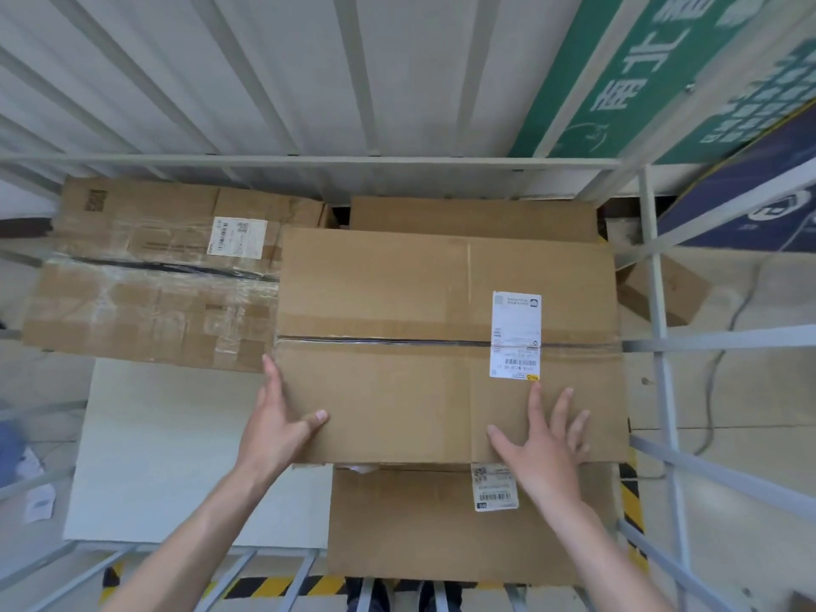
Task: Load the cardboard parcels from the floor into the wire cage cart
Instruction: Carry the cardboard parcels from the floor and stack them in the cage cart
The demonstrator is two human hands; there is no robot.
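A large brown cardboard parcel [397, 311] with a white shipping label lies on top of the stack inside the wire cage cart [309, 160]. My left hand [278, 417] touches its near left corner, fingers straight along the side and thumb on top. My right hand [547, 435] lies flat with spread fingers on the parcel's near right top. A labelled parcel [419, 523] sits under it, nearer to me. A worn, taped parcel [150, 276] lies to the left, and another parcel [472, 216] shows behind.
A white flat board [176, 457] lies in the cart at the lower left. Cage bars [662, 346] rise on the right, with a small box [662, 293] on the floor beyond them. Yellow-black floor tape [273, 587] runs along the near edge. Corrugated wall and signs stand behind.
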